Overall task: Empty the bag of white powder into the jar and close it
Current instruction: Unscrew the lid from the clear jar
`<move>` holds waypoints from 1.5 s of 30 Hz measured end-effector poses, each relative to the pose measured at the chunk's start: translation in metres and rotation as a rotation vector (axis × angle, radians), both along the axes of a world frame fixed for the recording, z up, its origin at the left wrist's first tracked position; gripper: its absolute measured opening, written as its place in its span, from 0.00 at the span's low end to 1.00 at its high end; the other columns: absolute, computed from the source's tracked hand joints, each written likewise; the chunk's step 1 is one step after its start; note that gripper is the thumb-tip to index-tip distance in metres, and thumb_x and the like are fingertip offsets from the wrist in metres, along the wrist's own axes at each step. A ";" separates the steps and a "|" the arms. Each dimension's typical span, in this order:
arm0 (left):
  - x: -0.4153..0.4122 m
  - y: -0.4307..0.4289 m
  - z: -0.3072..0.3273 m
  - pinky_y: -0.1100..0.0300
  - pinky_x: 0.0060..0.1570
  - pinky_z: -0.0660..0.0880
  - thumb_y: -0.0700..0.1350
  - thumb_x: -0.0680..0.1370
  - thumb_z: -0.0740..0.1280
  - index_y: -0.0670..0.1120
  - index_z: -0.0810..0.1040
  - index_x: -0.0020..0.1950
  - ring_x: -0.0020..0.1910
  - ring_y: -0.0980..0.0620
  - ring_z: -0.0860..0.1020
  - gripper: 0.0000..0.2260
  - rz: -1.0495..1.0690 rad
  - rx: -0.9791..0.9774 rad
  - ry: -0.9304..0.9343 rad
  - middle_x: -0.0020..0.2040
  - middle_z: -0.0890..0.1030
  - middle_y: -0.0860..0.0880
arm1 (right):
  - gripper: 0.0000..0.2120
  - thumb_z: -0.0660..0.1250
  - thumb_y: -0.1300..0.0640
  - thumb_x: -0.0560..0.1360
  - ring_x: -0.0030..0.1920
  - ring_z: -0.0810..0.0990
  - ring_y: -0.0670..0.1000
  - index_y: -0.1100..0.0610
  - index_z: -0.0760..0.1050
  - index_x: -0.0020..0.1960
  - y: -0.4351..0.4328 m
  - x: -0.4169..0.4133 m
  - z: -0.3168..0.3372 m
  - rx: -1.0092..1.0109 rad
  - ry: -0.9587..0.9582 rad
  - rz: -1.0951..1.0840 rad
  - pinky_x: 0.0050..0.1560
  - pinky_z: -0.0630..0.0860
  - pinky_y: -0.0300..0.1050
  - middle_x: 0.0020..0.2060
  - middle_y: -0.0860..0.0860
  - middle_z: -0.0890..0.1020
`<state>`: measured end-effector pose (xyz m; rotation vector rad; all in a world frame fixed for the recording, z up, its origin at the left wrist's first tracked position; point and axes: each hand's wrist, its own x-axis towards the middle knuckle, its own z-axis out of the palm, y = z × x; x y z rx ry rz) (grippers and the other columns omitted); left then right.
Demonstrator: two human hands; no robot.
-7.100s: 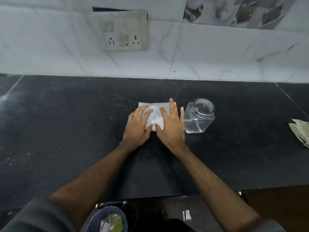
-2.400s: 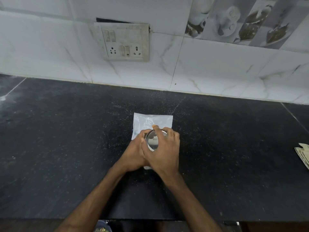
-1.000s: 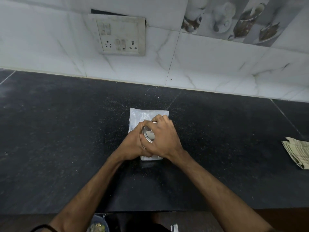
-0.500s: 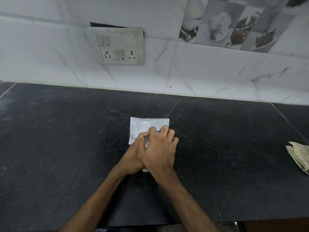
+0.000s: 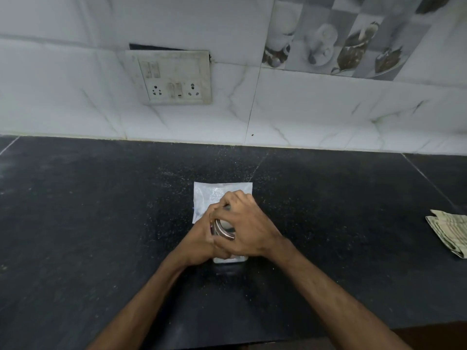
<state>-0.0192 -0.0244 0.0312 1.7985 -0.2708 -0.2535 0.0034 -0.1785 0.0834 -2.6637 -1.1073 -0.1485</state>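
A clear square jar (image 5: 228, 259) stands on the black counter (image 5: 101, 223), mostly hidden under both hands; only its base and part of its top show. My left hand (image 5: 201, 238) wraps around the jar's left side. My right hand (image 5: 246, 227) curls over the top, fingers closed on the round metal lid (image 5: 222, 229). Behind the jar, flat on the counter, lies the clear plastic bag (image 5: 209, 195), its near half covered by my hands. White grains are scattered on the counter around it.
A folded striped cloth (image 5: 449, 232) lies at the right edge of the counter. A white tiled wall with a socket plate (image 5: 174, 77) rises behind the counter. The counter's front edge runs along the bottom of the view.
The jar was brought from the right to in front of the bag. Both hands closed on it, and over the last second my right hand has turned on the lid.
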 end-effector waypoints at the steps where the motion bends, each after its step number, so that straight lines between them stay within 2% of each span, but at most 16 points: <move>1: -0.001 0.000 0.000 0.65 0.52 0.77 0.30 0.59 0.76 0.49 0.66 0.66 0.54 0.61 0.80 0.40 -0.002 -0.001 -0.001 0.57 0.78 0.58 | 0.30 0.59 0.29 0.72 0.58 0.72 0.53 0.48 0.77 0.63 0.000 -0.002 0.006 -0.064 0.001 -0.022 0.60 0.69 0.56 0.57 0.53 0.77; 4: -0.002 -0.001 0.001 0.66 0.50 0.77 0.30 0.60 0.79 0.50 0.66 0.68 0.55 0.58 0.81 0.41 0.002 -0.026 0.033 0.63 0.75 0.52 | 0.41 0.50 0.24 0.71 0.69 0.70 0.57 0.49 0.67 0.74 0.000 -0.013 0.025 -0.125 0.000 -0.304 0.67 0.68 0.60 0.70 0.56 0.73; 6: -0.002 -0.002 0.001 0.69 0.53 0.76 0.32 0.60 0.81 0.50 0.66 0.68 0.61 0.59 0.78 0.42 0.014 -0.022 0.025 0.65 0.74 0.53 | 0.46 0.43 0.23 0.71 0.66 0.74 0.59 0.53 0.68 0.74 0.008 -0.022 0.036 -0.180 0.051 -0.509 0.64 0.71 0.57 0.68 0.57 0.75; 8: -0.002 -0.002 0.002 0.70 0.50 0.76 0.31 0.60 0.79 0.50 0.64 0.69 0.58 0.61 0.79 0.42 0.021 -0.024 0.048 0.61 0.78 0.52 | 0.43 0.45 0.25 0.73 0.63 0.75 0.58 0.55 0.70 0.72 0.018 -0.026 0.037 -0.249 0.113 -0.578 0.59 0.74 0.54 0.66 0.58 0.76; 13: -0.002 -0.002 0.003 0.69 0.51 0.76 0.32 0.62 0.80 0.53 0.64 0.68 0.58 0.59 0.80 0.42 0.016 -0.023 0.043 0.61 0.78 0.55 | 0.30 0.56 0.34 0.79 0.64 0.73 0.57 0.50 0.67 0.74 0.011 -0.016 0.031 -0.232 0.171 -0.356 0.63 0.71 0.55 0.65 0.55 0.73; 17: -0.002 -0.002 0.001 0.64 0.56 0.77 0.33 0.61 0.80 0.53 0.65 0.68 0.63 0.57 0.77 0.42 0.029 -0.016 0.031 0.63 0.76 0.55 | 0.38 0.56 0.27 0.73 0.65 0.71 0.54 0.48 0.66 0.76 0.006 -0.022 0.020 0.043 0.153 -0.470 0.65 0.72 0.54 0.68 0.52 0.72; 21: -0.002 -0.001 0.000 0.64 0.56 0.77 0.32 0.61 0.79 0.51 0.65 0.69 0.62 0.57 0.78 0.42 0.029 -0.028 0.016 0.63 0.77 0.56 | 0.28 0.60 0.36 0.72 0.62 0.68 0.47 0.46 0.73 0.69 0.013 -0.031 -0.004 0.263 0.171 -0.435 0.66 0.71 0.53 0.62 0.48 0.72; 24: -0.003 -0.001 0.001 0.68 0.49 0.76 0.31 0.61 0.78 0.51 0.65 0.69 0.57 0.59 0.79 0.41 0.030 -0.044 0.045 0.61 0.77 0.59 | 0.34 0.65 0.33 0.69 0.65 0.66 0.44 0.42 0.68 0.73 0.001 -0.017 0.002 0.220 0.251 -0.356 0.72 0.62 0.52 0.65 0.44 0.70; 27: -0.005 -0.002 0.003 0.73 0.53 0.73 0.28 0.62 0.77 0.47 0.66 0.70 0.61 0.65 0.76 0.41 0.019 -0.055 0.033 0.60 0.75 0.64 | 0.38 0.64 0.27 0.68 0.62 0.68 0.46 0.44 0.68 0.73 0.000 -0.021 0.003 0.217 0.110 -0.459 0.66 0.65 0.47 0.62 0.46 0.71; 30: -0.004 -0.002 0.002 0.70 0.56 0.74 0.27 0.62 0.78 0.46 0.66 0.69 0.63 0.61 0.76 0.41 0.022 -0.085 0.017 0.63 0.76 0.56 | 0.28 0.66 0.39 0.71 0.63 0.68 0.46 0.47 0.74 0.69 0.007 -0.030 0.002 0.261 0.185 -0.386 0.66 0.72 0.51 0.63 0.47 0.72; 32: -0.003 -0.001 0.001 0.66 0.57 0.75 0.27 0.62 0.79 0.45 0.66 0.69 0.64 0.56 0.77 0.41 0.017 -0.108 0.016 0.64 0.77 0.52 | 0.29 0.67 0.42 0.70 0.68 0.67 0.47 0.47 0.73 0.70 0.004 -0.026 0.006 0.207 0.222 -0.307 0.70 0.69 0.53 0.68 0.47 0.72; 36: -0.002 0.000 0.000 0.69 0.55 0.74 0.28 0.62 0.78 0.48 0.65 0.69 0.62 0.61 0.77 0.41 0.003 -0.090 0.014 0.62 0.77 0.56 | 0.40 0.64 0.28 0.69 0.71 0.65 0.48 0.45 0.67 0.75 -0.003 -0.031 0.016 0.175 0.156 -0.426 0.72 0.64 0.48 0.72 0.47 0.68; 39: -0.002 0.000 -0.001 0.70 0.55 0.74 0.26 0.62 0.77 0.48 0.66 0.69 0.62 0.60 0.77 0.41 0.002 -0.091 0.013 0.63 0.76 0.54 | 0.32 0.70 0.38 0.71 0.68 0.68 0.46 0.47 0.71 0.72 -0.004 -0.035 0.016 0.191 0.244 -0.387 0.71 0.69 0.49 0.68 0.46 0.71; 41: -0.001 0.001 -0.003 0.69 0.54 0.74 0.26 0.61 0.76 0.48 0.66 0.68 0.60 0.60 0.78 0.41 0.007 -0.097 0.024 0.62 0.77 0.53 | 0.30 0.73 0.44 0.71 0.72 0.66 0.47 0.46 0.72 0.71 -0.008 -0.029 0.020 0.147 0.283 -0.299 0.75 0.63 0.54 0.72 0.46 0.70; 43: -0.001 0.001 -0.003 0.70 0.55 0.74 0.28 0.60 0.78 0.49 0.66 0.68 0.61 0.60 0.77 0.41 0.008 -0.090 0.026 0.62 0.77 0.55 | 0.37 0.73 0.38 0.70 0.76 0.62 0.48 0.43 0.66 0.76 -0.008 -0.025 0.021 0.129 0.270 -0.316 0.78 0.56 0.53 0.76 0.47 0.67; 45: -0.002 0.001 -0.003 0.69 0.55 0.74 0.29 0.61 0.79 0.50 0.66 0.69 0.63 0.59 0.77 0.42 0.008 -0.093 0.025 0.63 0.77 0.54 | 0.39 0.71 0.33 0.68 0.72 0.65 0.47 0.44 0.66 0.75 -0.001 -0.030 0.017 0.208 0.229 -0.422 0.74 0.63 0.49 0.72 0.46 0.69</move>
